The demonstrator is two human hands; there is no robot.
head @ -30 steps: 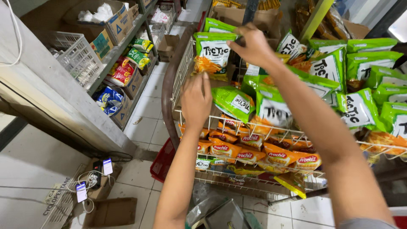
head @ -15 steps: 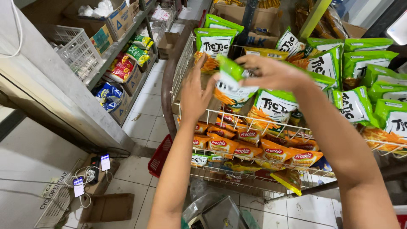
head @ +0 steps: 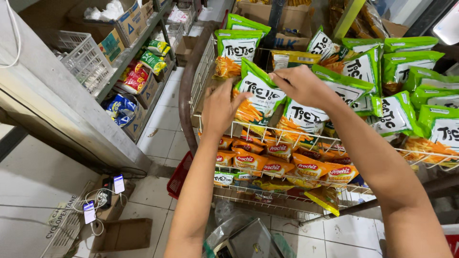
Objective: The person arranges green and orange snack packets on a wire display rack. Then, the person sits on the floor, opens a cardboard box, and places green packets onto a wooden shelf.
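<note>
A green and white snack bag (head: 258, 95) stands at the front left of the upper wire rack (head: 248, 131). My right hand (head: 299, 86) pinches its top right edge. My left hand (head: 220, 112) presses flat against its left side, fingers spread. More green and white bags (head: 401, 67) stand in rows to the right and behind it. Orange and yellow snack packets (head: 287, 165) fill the lower wire tier under my arms.
A grey shelf unit (head: 71, 105) at left holds cardboard boxes, a white wire basket (head: 81, 59) and coloured packets. Two phones (head: 103, 198) charge on flat cardboard on the tiled floor. A red basket (head: 179, 177) sits under the rack. A scale (head: 248, 241) lies below.
My right hand drew a green bag from the back rows to the front left of the rack. My left hand rose from the rail and came against the bag's side.
</note>
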